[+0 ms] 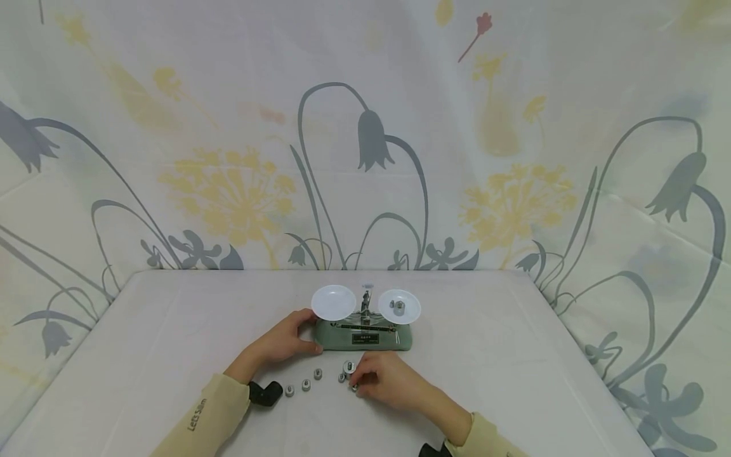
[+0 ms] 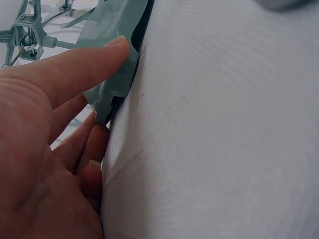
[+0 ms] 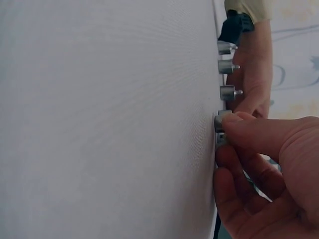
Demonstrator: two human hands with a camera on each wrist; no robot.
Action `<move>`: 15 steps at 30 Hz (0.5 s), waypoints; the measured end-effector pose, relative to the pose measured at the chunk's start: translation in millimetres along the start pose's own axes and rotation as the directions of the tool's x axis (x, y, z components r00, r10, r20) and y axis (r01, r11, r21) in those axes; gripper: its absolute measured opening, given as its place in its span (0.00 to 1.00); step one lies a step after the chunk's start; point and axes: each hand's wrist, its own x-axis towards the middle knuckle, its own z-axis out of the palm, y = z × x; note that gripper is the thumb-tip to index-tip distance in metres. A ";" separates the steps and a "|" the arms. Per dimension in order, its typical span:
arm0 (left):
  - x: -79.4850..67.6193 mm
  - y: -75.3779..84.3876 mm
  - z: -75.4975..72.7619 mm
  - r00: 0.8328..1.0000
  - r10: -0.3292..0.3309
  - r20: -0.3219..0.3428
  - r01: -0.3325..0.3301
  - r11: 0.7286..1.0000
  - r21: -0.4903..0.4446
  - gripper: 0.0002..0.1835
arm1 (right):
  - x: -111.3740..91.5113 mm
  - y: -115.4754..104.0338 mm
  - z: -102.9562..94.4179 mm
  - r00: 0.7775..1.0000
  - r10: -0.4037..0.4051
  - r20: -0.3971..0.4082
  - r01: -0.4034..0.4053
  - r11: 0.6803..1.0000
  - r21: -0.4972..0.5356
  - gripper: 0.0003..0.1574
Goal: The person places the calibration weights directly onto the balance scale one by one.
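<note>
My right hand [image 1: 391, 381] reaches in from the right, fingers bent, thumb and fingertips pinching a small silver metal cylinder weight [image 3: 219, 124] low over the white cloth-covered table [image 1: 485, 362]. Further small knobbed metal weights [image 1: 306, 384] stand left of it; a larger silver one [image 1: 349, 367] stands just beyond my fingertips. Farther on, my left hand [image 1: 282, 339] grips the left end of a green metal balance scale [image 1: 331, 338], thumb in front, fingers curled behind. Above its base sit two round white pans [image 1: 334, 303]; the right one holds a metal weight [image 1: 399, 308] with a smaller piece [image 1: 392, 304] beside it.
</note>
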 end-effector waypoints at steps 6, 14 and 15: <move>-0.2 1.0 0.6 1.000 -0.005 0.001 0.005 1.000 0.000 0.34 | 0.3 2.5 1.4 1.000 -0.001 -0.007 0.001 1.000 0.003 0.08; 0.3 0.0 0.6 1.000 0.003 0.005 -0.003 1.000 -0.001 0.33 | 0.3 4.0 2.9 1.000 -0.002 -0.021 0.002 1.000 0.009 0.10; 0.2 -0.1 0.8 1.000 0.006 0.005 -0.006 1.000 -0.002 0.33 | -0.1 3.8 2.9 1.000 -0.002 -0.021 0.002 1.000 0.004 0.10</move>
